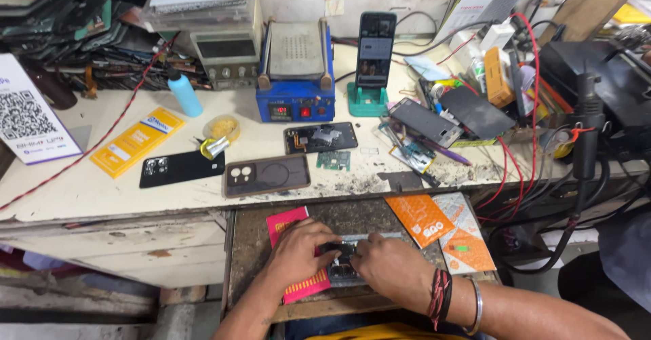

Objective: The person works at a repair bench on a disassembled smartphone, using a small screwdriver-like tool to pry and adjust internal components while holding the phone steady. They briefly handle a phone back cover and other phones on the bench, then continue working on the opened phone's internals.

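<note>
Both grips work close together on a pull-out shelf: left hand and right hand pinch a small dark phone part, lying beside a pink packet. Beyond, on the surface, lie a phone case, a black back cover and a blue heating station.

On the worn white tabletop a blue heating station with a metal plate stands at the back, a grey power supply to its left. A phone stands upright in a teal stand. A light-blue bottle stands near a yellow packet. A black back cover, a brown phone case and an opened phone lie towards the front edge. A small green board, perhaps a circuit board, lies beside them.
</note>
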The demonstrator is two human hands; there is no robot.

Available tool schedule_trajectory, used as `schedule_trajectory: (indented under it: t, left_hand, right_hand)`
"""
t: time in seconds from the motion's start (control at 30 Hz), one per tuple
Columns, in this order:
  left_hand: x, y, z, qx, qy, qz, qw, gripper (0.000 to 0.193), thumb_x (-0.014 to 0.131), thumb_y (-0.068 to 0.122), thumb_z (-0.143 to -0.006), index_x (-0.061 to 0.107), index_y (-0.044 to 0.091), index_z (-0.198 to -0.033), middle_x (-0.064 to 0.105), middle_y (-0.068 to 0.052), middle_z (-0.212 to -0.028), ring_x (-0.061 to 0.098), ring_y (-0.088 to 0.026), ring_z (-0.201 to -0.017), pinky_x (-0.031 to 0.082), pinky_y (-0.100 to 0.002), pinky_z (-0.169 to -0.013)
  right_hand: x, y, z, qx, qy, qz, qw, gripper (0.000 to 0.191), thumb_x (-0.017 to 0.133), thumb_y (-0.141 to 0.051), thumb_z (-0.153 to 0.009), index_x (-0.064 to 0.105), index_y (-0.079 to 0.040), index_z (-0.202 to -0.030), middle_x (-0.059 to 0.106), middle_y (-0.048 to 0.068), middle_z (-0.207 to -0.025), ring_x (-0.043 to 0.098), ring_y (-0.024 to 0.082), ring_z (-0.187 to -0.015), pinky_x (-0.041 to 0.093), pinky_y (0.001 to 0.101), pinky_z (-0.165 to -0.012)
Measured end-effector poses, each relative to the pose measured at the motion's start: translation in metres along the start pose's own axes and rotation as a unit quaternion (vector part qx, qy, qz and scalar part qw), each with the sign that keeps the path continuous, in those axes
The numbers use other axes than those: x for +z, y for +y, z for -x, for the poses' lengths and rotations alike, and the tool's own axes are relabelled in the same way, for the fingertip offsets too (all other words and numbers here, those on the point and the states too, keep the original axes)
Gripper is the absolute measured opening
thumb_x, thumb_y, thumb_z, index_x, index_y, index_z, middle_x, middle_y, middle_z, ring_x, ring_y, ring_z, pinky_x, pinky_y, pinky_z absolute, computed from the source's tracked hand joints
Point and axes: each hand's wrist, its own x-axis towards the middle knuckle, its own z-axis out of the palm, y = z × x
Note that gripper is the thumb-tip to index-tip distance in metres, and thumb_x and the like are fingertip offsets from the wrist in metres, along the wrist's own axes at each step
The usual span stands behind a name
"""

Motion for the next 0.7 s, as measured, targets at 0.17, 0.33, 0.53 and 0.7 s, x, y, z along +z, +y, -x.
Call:
schedule_trajectory:
  t: [0.17,0.33,0.53,0.7]
  left_hand:
    - [0.002,-0.001,0.000,0.000,0.003,0.010,1.000,0.028,0.086,0.023,-0.075,0.080,0.011,-0.100,0.074,-0.006,-0.098,0.068,-0.027,-0.097,0.053,-0.040,-0.088]
    - [0.002,-0.005,-0.001,-0.008,-0.007,0.011,1.000,0.028,0.086,0.023,-0.077,0.080,0.011,-0.101,0.074,-0.006,-0.099,0.068,-0.027,-0.098,0.054,-0.039,-0.089]
    - [0.002,-0.002,0.000,-0.012,-0.005,0.009,1.000,0.029,0.086,0.024,-0.076,0.080,0.011,-0.102,0.074,-0.006,-0.100,0.068,-0.027,-0.098,0.054,-0.040,-0.088]
    - [0.002,-0.005,0.001,0.007,-0.003,0.009,1.000,0.028,0.085,0.024,-0.079,0.080,0.010,-0.102,0.075,-0.005,-0.100,0.068,-0.027,-0.096,0.054,-0.040,-0.088]
  right_hand:
    - [-0.002,-0.001,0.002,0.044,-0.067,-0.020,0.997,0.013,0.061,-0.012,-0.086,0.071,-0.005,-0.090,0.070,0.014,-0.087,0.068,0.031,-0.087,0.058,0.0418,-0.072]
    - [-0.001,0.001,0.003,0.006,-0.068,-0.020,0.997,0.015,0.061,-0.013,-0.087,0.070,-0.002,-0.093,0.067,0.014,-0.088,0.068,0.031,-0.086,0.058,0.0419,-0.064]
    - [0.003,0.001,0.007,0.031,-0.033,-0.025,0.999,0.014,0.062,-0.011,-0.082,0.070,-0.004,-0.090,0.067,0.013,-0.089,0.069,0.030,-0.086,0.059,0.0404,-0.064]
    - [0.012,-0.003,0.009,0.048,-0.036,-0.027,0.998,0.013,0.062,-0.011,-0.083,0.069,-0.004,-0.090,0.068,0.014,-0.089,0.072,0.029,-0.081,0.059,0.0399,-0.065]
